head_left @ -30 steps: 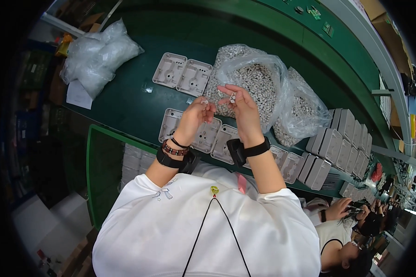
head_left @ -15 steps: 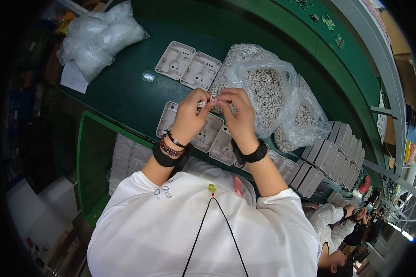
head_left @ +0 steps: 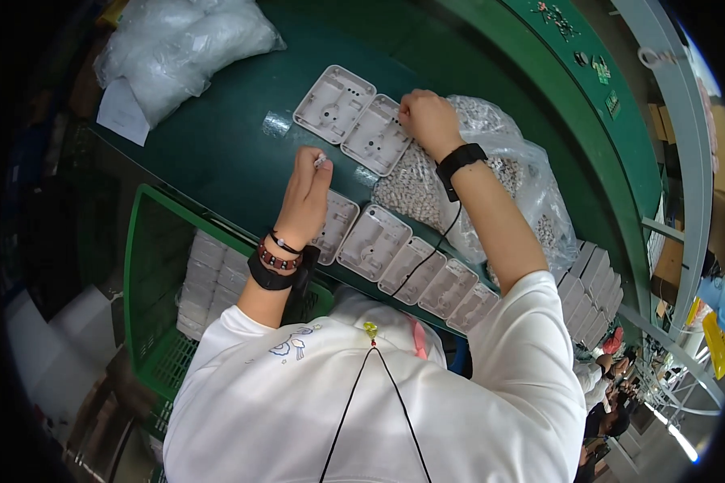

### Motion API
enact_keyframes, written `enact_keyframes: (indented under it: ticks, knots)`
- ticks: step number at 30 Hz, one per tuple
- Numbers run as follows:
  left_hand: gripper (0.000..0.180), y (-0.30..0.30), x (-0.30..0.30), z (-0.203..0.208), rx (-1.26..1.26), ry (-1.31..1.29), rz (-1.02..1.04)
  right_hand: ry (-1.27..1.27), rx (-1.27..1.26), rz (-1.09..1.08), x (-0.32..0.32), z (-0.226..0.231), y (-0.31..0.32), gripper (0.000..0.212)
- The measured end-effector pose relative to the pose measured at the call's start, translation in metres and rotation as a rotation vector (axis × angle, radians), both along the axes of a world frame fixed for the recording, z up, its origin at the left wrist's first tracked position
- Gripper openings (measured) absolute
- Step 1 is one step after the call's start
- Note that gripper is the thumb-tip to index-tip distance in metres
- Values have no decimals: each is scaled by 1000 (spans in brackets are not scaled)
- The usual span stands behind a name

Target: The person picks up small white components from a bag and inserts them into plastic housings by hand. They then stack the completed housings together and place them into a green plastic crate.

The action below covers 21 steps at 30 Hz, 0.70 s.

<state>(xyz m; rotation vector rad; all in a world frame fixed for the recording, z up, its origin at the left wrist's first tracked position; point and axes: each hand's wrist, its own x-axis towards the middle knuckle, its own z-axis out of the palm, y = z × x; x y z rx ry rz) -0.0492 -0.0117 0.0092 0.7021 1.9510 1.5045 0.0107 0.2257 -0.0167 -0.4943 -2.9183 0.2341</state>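
Note:
My left hand (head_left: 302, 201) is closed, with small white plastic parts (head_left: 321, 161) pinched at its fingertips. It is raised over the table, in front of the far pair of grey plastic housings. My right hand (head_left: 431, 122) is closed at the upper right edge of the right-hand far housing (head_left: 374, 138); whatever is in its fingers is hidden. The other far housing (head_left: 332, 106) lies right beside it, open side up. Below my right forearm, a heap of small white parts (head_left: 411, 189) spreads out next to a clear plastic bag (head_left: 532, 173).
A row of open grey housings (head_left: 376, 245) lines the table's near edge. More housings (head_left: 592, 294) are stacked to the right. A bulky clear bag (head_left: 189, 48) lies far left. A green crate (head_left: 137, 282) with wrapped items stands below the table edge. A thin black cord (head_left: 427, 262) hangs from my right wristband.
My hands were together over the table and have moved apart. The right has gone away from me to the far housing; the left has drawn leftward with the white parts.

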Motion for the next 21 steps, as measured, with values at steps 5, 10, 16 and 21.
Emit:
enact_keyframes:
  ticks: [5,10,16,21]
  knots:
    - [17,-7,-13,-12,30,306,44,-114,125,74,-10,-18,3,6]
    - [16,-11,-18,-15,3,122,11,-162,239,176,-20,-29,11,4]
    - [17,-13,-22,-16,49,19,88,-235,334,266,-25,-29,3,7]
    - [18,-9,-18,-16,111,-151,159,-347,305,143,-22,-22,-3,10]
